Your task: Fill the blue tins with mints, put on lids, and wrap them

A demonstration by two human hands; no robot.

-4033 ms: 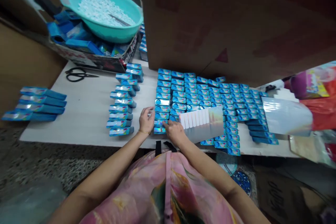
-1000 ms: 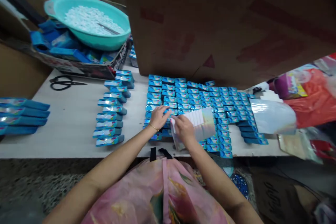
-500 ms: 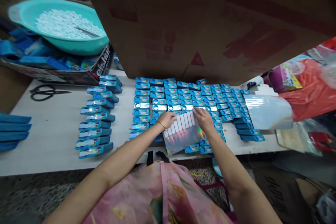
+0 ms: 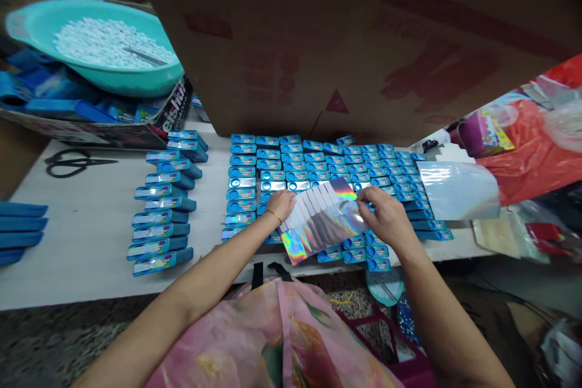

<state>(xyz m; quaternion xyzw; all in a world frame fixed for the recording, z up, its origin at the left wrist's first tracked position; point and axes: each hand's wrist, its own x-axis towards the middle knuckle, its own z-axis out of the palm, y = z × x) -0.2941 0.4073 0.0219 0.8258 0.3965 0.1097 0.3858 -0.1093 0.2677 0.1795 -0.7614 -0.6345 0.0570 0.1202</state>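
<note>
My left hand (image 4: 280, 205) pinches the left edge of a shiny holographic sticker sheet (image 4: 325, 227). A row of white strip labels (image 4: 313, 199) runs along the sheet's upper part, and the rest of it is silver with rainbow glints. At the sheet's upper right corner, my right hand (image 4: 381, 209) has thumb and fingers drawn together; whatever they hold is too small to make out. Under and around the sheet stand rows of small blue printed boxes (image 4: 242, 160), some with a glossy silver strip on top.
Left of the rows, more blue boxes (image 4: 161, 231) form a stack near black scissors (image 4: 77, 162). A turquoise basin (image 4: 131, 76) of white pieces sits on an open carton (image 4: 136, 133). One big cardboard box (image 4: 282, 42) walls the back. Another glossy sheet (image 4: 459, 191) lies at right.
My right hand has moved right, away from the row of labels to the sheet's corner. The sheet has turned slightly, and bare silver now shows at its upper right.
</note>
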